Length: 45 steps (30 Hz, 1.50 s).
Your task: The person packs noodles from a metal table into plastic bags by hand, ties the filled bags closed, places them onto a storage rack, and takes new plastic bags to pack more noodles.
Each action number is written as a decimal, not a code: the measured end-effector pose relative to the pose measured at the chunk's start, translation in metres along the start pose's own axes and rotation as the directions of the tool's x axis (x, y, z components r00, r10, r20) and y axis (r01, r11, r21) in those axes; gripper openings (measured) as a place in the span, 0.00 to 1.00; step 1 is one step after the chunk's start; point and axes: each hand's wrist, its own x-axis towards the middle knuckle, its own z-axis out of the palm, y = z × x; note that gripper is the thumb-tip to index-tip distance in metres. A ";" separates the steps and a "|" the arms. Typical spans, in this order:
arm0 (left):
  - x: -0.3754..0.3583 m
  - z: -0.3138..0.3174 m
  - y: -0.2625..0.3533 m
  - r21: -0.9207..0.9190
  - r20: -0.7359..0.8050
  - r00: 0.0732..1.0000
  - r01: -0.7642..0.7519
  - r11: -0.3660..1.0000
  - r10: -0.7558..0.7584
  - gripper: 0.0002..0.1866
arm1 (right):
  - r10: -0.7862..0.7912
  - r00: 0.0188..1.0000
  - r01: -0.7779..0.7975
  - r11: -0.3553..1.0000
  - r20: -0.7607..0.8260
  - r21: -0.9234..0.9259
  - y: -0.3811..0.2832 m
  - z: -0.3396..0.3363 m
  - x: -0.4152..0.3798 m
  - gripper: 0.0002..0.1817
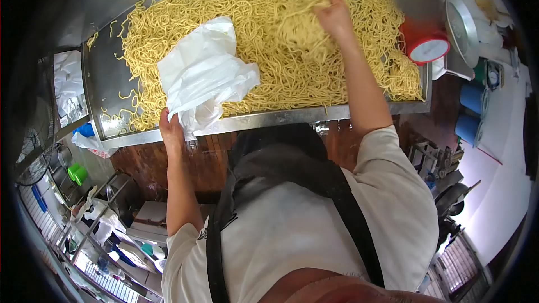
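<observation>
A wide layer of yellow noodles covers most of a metal tray. My right hand is closed on a clump of noodles, lifted over the layer and smeared by motion. Near the tray's front edge my left hand grips the lower end of a white plastic bag. The crumpled bag lies partly over the noodles at the left of the layer.
At the tray's right end stands a red container with a white top, beside a round metal lid. Blue bins are farther right. Low on the left are green cups and a wire-mesh strainer.
</observation>
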 end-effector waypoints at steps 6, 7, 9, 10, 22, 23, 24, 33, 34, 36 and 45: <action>-0.008 0.002 0.009 0.037 -0.069 0.998 0.003 0.999 0.000 0.12 | -0.308 0.951 0.247 0.808 -0.026 -0.534 0.034 0.030 -0.004 0.37; -0.010 0.002 0.008 0.027 -0.089 0.996 0.019 0.999 -0.017 0.12 | -0.224 0.975 0.181 0.766 0.007 -0.617 0.031 0.044 -0.008 0.37; -0.009 -0.005 -0.010 0.066 -0.013 1.000 0.021 0.998 -0.021 0.11 | -0.028 0.999 0.046 0.642 0.037 -0.765 0.020 0.072 -0.028 0.38; -0.004 -0.002 -0.010 0.072 0.016 1.000 0.009 0.997 -0.010 0.11 | -0.030 0.998 0.054 0.778 0.049 -0.626 0.030 0.070 -0.012 0.39; 0.006 -0.043 -0.008 -0.273 -0.251 0.963 0.030 0.962 -0.101 0.16 | -0.517 0.785 0.115 0.663 -0.342 -0.740 0.048 -0.067 -0.008 0.52; 0.010 -0.057 -0.014 -0.270 -0.196 0.974 0.056 0.961 -0.112 0.20 | -0.337 0.932 0.109 0.610 -0.133 -0.785 0.054 -0.039 -0.036 0.55; 0.009 -0.062 -0.013 -0.286 -0.213 0.970 0.055 0.957 -0.119 0.21 | -0.117 0.991 0.121 0.555 0.067 -0.823 0.064 -0.010 -0.060 0.58; 0.021 -0.068 -0.034 -0.360 -0.208 0.972 0.030 0.932 -0.112 0.23 | -0.235 0.971 0.237 0.904 0.048 -0.355 0.104 0.113 -0.040 0.32; 0.021 -0.069 -0.034 -0.351 -0.203 0.976 0.005 0.937 -0.081 0.23 | -0.209 0.977 0.212 0.939 0.037 -0.272 0.094 0.121 -0.032 0.33; 0.016 -0.067 -0.026 -0.379 -0.227 0.970 -0.010 0.925 -0.082 0.22 | -0.062 0.998 0.059 0.993 0.022 0.103 0.058 0.107 -0.047 0.29; 0.013 -0.095 -0.008 -0.364 -0.332 0.927 0.043 0.930 -0.173 0.22 | -0.219 0.970 0.234 0.706 -0.108 0.668 -0.017 -0.016 -0.080 0.30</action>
